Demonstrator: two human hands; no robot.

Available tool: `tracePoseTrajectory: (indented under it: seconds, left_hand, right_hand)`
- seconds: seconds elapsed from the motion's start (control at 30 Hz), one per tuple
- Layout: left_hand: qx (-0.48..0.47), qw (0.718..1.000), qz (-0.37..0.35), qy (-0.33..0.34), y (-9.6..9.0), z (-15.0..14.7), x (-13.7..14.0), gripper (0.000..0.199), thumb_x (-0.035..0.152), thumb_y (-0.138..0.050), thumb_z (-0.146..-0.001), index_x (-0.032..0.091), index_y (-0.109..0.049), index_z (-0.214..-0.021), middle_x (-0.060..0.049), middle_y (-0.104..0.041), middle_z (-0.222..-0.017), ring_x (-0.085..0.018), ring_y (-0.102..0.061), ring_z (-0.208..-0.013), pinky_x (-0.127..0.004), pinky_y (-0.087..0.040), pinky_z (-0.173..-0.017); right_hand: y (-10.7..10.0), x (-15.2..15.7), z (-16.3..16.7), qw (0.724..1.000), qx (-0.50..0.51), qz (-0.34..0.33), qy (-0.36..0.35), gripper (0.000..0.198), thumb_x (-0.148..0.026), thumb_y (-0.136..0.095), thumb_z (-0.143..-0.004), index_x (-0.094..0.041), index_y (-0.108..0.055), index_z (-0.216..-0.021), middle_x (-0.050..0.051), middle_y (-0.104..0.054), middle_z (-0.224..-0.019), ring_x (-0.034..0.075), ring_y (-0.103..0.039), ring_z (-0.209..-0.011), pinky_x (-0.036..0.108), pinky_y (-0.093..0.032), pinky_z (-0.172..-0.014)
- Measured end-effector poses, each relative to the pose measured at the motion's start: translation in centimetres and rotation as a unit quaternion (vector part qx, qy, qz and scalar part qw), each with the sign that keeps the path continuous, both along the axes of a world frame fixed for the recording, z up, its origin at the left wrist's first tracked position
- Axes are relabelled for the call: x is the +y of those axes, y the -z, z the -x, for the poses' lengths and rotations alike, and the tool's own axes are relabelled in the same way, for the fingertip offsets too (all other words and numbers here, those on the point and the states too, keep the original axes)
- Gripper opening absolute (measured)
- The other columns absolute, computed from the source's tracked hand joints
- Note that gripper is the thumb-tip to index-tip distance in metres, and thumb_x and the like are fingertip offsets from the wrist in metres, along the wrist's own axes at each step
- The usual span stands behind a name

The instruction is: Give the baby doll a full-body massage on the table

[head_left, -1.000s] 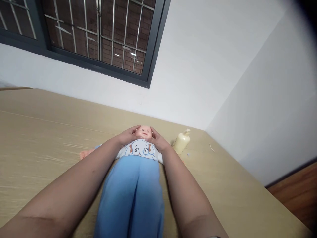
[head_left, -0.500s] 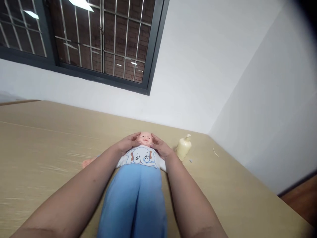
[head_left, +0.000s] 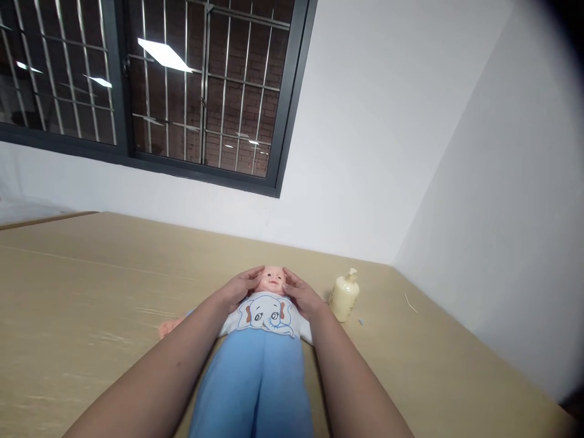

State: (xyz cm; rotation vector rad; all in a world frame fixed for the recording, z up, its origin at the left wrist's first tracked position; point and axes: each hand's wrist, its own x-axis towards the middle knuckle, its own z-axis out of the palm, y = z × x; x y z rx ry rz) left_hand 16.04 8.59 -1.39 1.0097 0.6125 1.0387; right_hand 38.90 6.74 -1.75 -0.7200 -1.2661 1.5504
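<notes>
A baby doll lies on its back on the table, its feet end toward me. It has a pale pink head, a white top with an elephant face on it, and light blue trousers. My left hand rests against the left side of the doll's head, fingers stretched toward the forehead and thumb by the cheek. On the other side, my right hand touches the head in the same way. Neither hand is closed round anything. My forearms run along both sides of the doll and hide parts of its sleeves.
A cream pump bottle stands upright to the right of the doll. Near it lie a small bluish scrap and a thin pale strip. Something orange shows beyond my left forearm. A barred window is above the wooden tabletop.
My view has tilted up, so everything sits lower in the picture. Both hands remain at the sides of the doll's head, the fingertips having shifted only slightly.
</notes>
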Motion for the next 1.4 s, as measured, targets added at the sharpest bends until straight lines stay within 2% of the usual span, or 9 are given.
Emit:
tracePoseTrajectory:
  seconds: [0.13,0.23,0.4,0.6,0.83,0.97,1.07,1.27,1.4]
  left_hand:
    - [0.014,1.000,-0.013,0.000,-0.2,-0.1,-0.3,0.085,0.034,-0.087,-0.072,0.018,-0.050,-0.147,-0.020,-0.055,-0.146,-0.033,-0.063,-0.122,-0.045,-0.049,-0.104]
    - [0.046,0.998,-0.037,-0.001,-0.6,-0.2,-0.9,0.098,0.030,-0.092,-0.065,0.020,-0.046,-0.151,-0.020,-0.050,-0.150,-0.036,-0.059,-0.127,-0.046,-0.050,-0.103]
    - [0.090,0.993,-0.068,-0.027,-0.8,-0.6,-1.2,0.111,0.025,-0.097,-0.056,0.021,-0.042,-0.153,-0.019,-0.038,-0.159,-0.038,-0.047,-0.138,-0.042,-0.050,-0.103]
    - [0.094,0.992,-0.088,-0.014,-0.8,-0.5,-1.2,0.103,0.028,-0.096,-0.056,0.019,-0.049,-0.147,-0.019,-0.043,-0.155,-0.037,-0.048,-0.138,-0.043,-0.047,-0.106]
    - [0.052,0.997,-0.060,0.025,-0.9,0.2,-1.2,0.095,0.033,-0.095,-0.059,0.019,-0.053,-0.144,-0.020,-0.054,-0.147,-0.036,-0.059,-0.126,-0.047,-0.048,-0.103]
    - [0.032,0.998,-0.053,0.017,-0.9,0.4,-0.9,0.086,0.038,-0.093,-0.062,0.019,-0.059,-0.139,-0.019,-0.055,-0.146,-0.035,-0.059,-0.126,-0.047,-0.046,-0.106]
    - [0.034,0.998,-0.055,0.011,-1.0,0.2,-1.0,0.083,0.039,-0.091,-0.065,0.019,-0.059,-0.139,-0.019,-0.058,-0.143,-0.036,-0.059,-0.126,-0.047,-0.046,-0.106]
    - [0.078,0.995,-0.065,-0.003,-1.4,-0.4,-1.6,0.100,0.026,-0.095,-0.057,0.021,-0.050,-0.146,-0.019,-0.054,-0.147,-0.037,-0.057,-0.128,-0.047,-0.048,-0.104]
    - [0.086,0.993,-0.076,-0.010,-1.6,-0.5,-1.8,0.098,0.025,-0.095,-0.056,0.020,-0.052,-0.144,-0.019,-0.055,-0.146,-0.038,-0.057,-0.128,-0.046,-0.049,-0.101]
  right_hand:
    - [-0.3,-0.2,0.4,0.999,-0.033,-0.013,0.008,0.098,-0.035,-0.088,-0.071,-0.028,-0.036,-0.153,0.009,-0.035,-0.162,0.027,-0.047,-0.141,0.045,-0.038,-0.117]
    - [-0.5,-0.4,0.9,0.994,-0.098,-0.015,0.048,0.112,-0.036,-0.092,-0.065,-0.026,-0.028,-0.157,0.011,-0.030,-0.164,0.028,-0.043,-0.144,0.044,-0.039,-0.116]
    - [-0.9,-0.8,1.5,0.983,-0.161,-0.027,0.082,0.124,-0.037,-0.095,-0.058,-0.029,-0.022,-0.159,0.011,-0.034,-0.162,0.031,-0.047,-0.141,0.047,-0.041,-0.114]
    - [-1.0,-0.8,1.5,0.977,-0.189,-0.048,0.085,0.124,-0.038,-0.094,-0.058,-0.026,-0.022,-0.159,0.013,-0.035,-0.161,0.029,-0.045,-0.142,0.045,-0.040,-0.115]
    - [-0.4,-0.4,0.4,0.995,-0.090,-0.036,0.035,0.106,-0.034,-0.092,-0.065,-0.029,-0.035,-0.154,0.010,-0.032,-0.163,0.029,-0.041,-0.145,0.047,-0.038,-0.116]
    - [-0.4,-0.5,0.1,0.999,-0.030,-0.010,0.005,0.094,-0.037,-0.089,-0.070,-0.029,-0.042,-0.150,0.010,-0.043,-0.157,0.028,-0.052,-0.137,0.048,-0.041,-0.114]
    - [-0.4,-0.5,0.3,1.000,-0.014,0.004,0.014,0.091,-0.042,-0.085,-0.074,-0.028,-0.040,-0.151,0.011,-0.044,-0.157,0.028,-0.056,-0.133,0.049,-0.043,-0.112]
    - [-0.1,-0.1,1.0,0.988,-0.131,-0.027,0.078,0.110,-0.033,-0.093,-0.063,-0.028,-0.032,-0.155,0.010,-0.038,-0.160,0.030,-0.050,-0.138,0.046,-0.041,-0.114]
    - [-0.2,-0.2,1.2,0.983,-0.155,-0.044,0.090,0.115,-0.033,-0.094,-0.061,-0.028,-0.029,-0.156,0.011,-0.038,-0.160,0.031,-0.048,-0.139,0.049,-0.041,-0.113]
